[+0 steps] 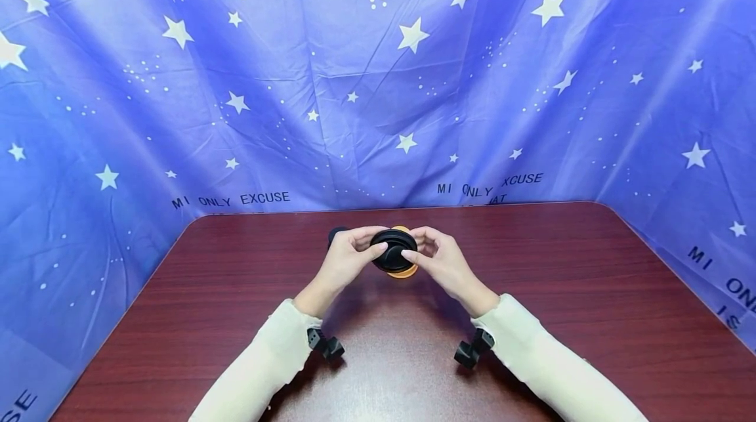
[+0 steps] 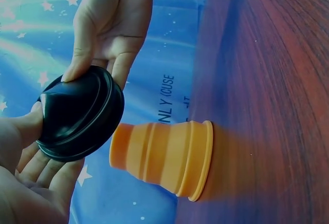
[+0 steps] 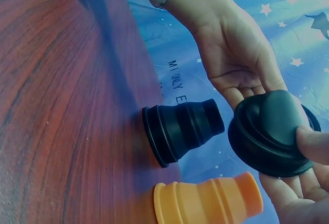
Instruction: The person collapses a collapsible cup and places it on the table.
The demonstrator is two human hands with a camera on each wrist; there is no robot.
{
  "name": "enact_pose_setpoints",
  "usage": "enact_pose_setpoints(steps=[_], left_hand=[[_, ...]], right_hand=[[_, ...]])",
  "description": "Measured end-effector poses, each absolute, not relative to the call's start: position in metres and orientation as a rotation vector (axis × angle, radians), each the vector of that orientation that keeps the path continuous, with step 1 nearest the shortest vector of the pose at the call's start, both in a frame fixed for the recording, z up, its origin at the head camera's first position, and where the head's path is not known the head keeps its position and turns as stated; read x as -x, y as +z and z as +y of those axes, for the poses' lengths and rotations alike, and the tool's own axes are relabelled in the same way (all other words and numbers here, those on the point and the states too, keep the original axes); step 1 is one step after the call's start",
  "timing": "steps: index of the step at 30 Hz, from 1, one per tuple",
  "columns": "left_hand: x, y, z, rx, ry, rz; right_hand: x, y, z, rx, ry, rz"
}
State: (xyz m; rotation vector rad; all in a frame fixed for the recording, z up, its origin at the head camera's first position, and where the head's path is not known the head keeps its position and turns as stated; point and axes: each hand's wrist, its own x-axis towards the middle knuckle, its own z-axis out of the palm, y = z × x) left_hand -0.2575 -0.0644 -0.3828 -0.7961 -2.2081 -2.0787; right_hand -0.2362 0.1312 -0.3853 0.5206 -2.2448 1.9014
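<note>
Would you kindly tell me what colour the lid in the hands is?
The lid is black, seen best in the left wrist view.

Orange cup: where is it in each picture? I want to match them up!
Head: near the middle, mostly hidden behind the black lid; orange cup edges peek out above and below.
Left wrist: just below the middle, looking sideways.
Right wrist: at the bottom, right of centre, partly cut off.
Shared landmark: the black lid, held by both hands.
</note>
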Motion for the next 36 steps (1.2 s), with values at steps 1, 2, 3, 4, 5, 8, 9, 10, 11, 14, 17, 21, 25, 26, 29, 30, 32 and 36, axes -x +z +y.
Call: enact_pose_setpoints(steps=[1, 2, 3, 4, 5, 8, 9, 10, 11, 14, 17, 21, 25, 26, 29, 30, 32, 36], left_hand=[[0.257, -0.383, -0.064, 0.784, -2.070, -2.216], [0.258, -0.383, -0.064, 0.771, -2.059, -2.227], [0.258, -0.383, -0.064, 0.761, -2.053, -2.236], [0.258, -0.383, -0.064, 0.752, -2.050, -2.244], [0.258, -0.383, -0.064, 0.746, -2.049, -2.253], [0.258, -0.383, -0.063, 0.738, -2.057, -2.274], [0.257, -0.382, -0.063, 0.737, -2.061, -2.281], [0.257, -0.381, -0.063, 0.741, -2.066, -2.288], [0.254, -0.378, -0.063, 0.753, -2.062, -2.297], [0.247, -0.369, -0.063, 0.787, -2.043, -2.324], [0.240, -0.361, -0.063, 0.794, -2.016, -2.358], [0.239, -0.359, -0.063, 0.759, -2.019, -2.396], [0.242, -0.362, -0.063, 0.758, -2.024, -2.412], [0.244, -0.365, -0.063, 0.760, -2.025, -2.411], [0.251, -0.375, -0.063, 0.781, -2.021, -2.390], [0.253, -0.377, -0.063, 0.779, -2.016, -2.379], [0.256, -0.381, -0.063, 0.754, -2.014, -2.360], [0.257, -0.382, -0.064, 0.693, -2.062, -2.329]], right_hand=[[0.236, -0.385, 0.131, -0.522, 1.916, -2.245], [0.237, -0.385, 0.132, -0.528, 1.923, -2.247], [0.237, -0.385, 0.132, -0.523, 1.927, -2.254], [0.237, -0.384, 0.132, -0.528, 1.921, -2.264], [0.236, -0.384, 0.133, -0.540, 1.906, -2.276], [0.236, -0.381, 0.134, -0.574, 1.840, -2.319], [0.236, -0.380, 0.134, -0.590, 1.825, -2.333], [0.236, -0.379, 0.134, -0.615, 1.813, -2.340], [0.236, -0.378, 0.133, -0.637, 1.801, -2.348], [0.237, -0.377, 0.132, -0.687, 1.739, -2.380], [0.237, -0.376, 0.130, -0.698, 1.671, -2.407], [0.236, -0.377, 0.129, -0.674, 1.609, -2.413], [0.236, -0.378, 0.127, -0.641, 1.627, -2.394], [0.236, -0.379, 0.127, -0.631, 1.641, -2.390], [0.236, -0.381, 0.126, -0.607, 1.679, -2.366], [0.237, -0.381, 0.126, -0.597, 1.694, -2.356], [0.237, -0.380, 0.126, -0.576, 1.726, -2.325], [0.237, -0.379, 0.125, -0.525, 1.817, -2.236]])
